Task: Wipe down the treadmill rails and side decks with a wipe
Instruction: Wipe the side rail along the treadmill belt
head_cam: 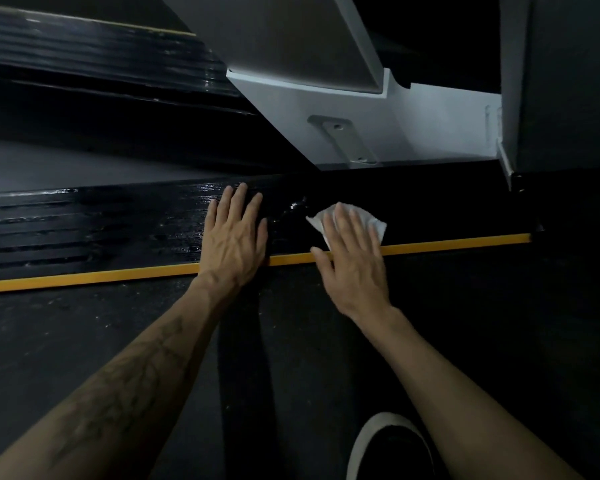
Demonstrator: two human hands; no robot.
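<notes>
Right hand (352, 263): fingers flat, pressing white wipe (368, 218) onto the wet ribbed side deck (84, 230). Left hand (234, 237): fingers straight, bracing, holding nothing. I judge it could slip on that sheen, or the wipe bunch and skip the grooves.

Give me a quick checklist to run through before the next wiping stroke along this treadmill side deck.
1. Wipe under the right hand, fingers flat on it: ok.
2. Wipe in contact with the black side deck: ok.
3. Left hand flat on the deck, clear of the wipe: ok.
4. Deck to the right of the wipe free of things, up to the end of the yellow stripe: ok.
5. Wipe still damp enough: cannot tell.
6. Deck section on the left already wiped: wet-looking sheen, but cannot tell.
</notes>
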